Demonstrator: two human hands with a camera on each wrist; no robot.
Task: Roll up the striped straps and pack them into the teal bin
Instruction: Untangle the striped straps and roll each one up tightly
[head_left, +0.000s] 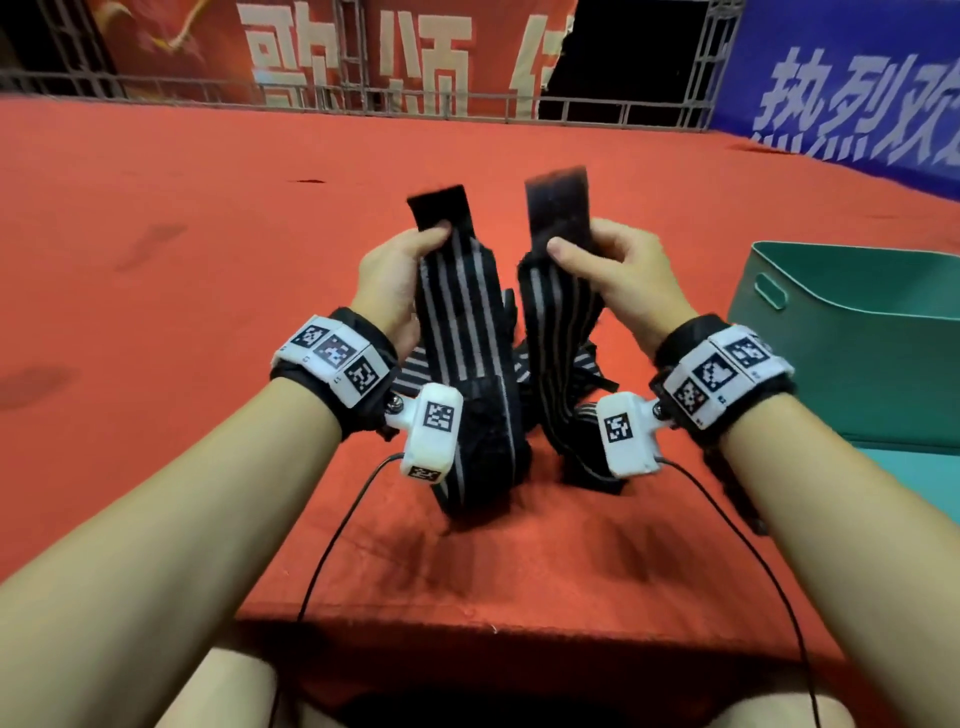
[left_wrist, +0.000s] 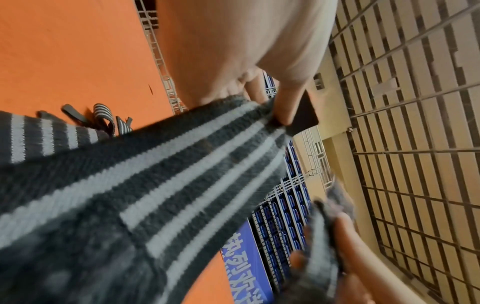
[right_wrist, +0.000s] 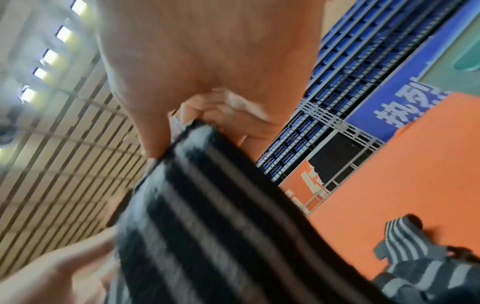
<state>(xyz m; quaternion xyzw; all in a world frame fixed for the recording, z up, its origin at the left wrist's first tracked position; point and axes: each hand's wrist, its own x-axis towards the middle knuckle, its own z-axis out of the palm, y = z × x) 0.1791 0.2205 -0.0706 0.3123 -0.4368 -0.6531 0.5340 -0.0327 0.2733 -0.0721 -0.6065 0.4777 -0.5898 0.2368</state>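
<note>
Item: my left hand (head_left: 395, 280), raised over the middle of the counter (head_left: 156, 260), thumb and fingers pinched on the upper end of the left striped strap (head_left: 462, 322), just below its plain black tab. Item: my right hand (head_left: 618, 275), level with it and just to the right, pinched the same way on the right striped strap (head_left: 561, 312). Both straps hang down from the hands to the red cloth; I cannot tell from any view whether they are two pieces or two ends of one. Item: a loose heap of further straps (head_left: 410, 364) on the counter under and behind the hanging lengths. Item: the teal bin (head_left: 852, 338), at the right edge of the counter, well apart from the hands, open side up, a slot handle in its near-left wall. Room: bare red cloth to the left and far beyond the hands, up to a grey railing (head_left: 363, 98); the near counter edge lies below my forearms, with two thin black cables (head_left: 332, 540) trailing over it. The left wrist view adds the thumb (left_wrist: 285, 107) pressed across the strap's black tab, and part of the right hand at its lower right. The right wrist view, blurred, adds a corner of the bin (right_wrist: 462, 51) at upper right and the heap at lower right.
</note>
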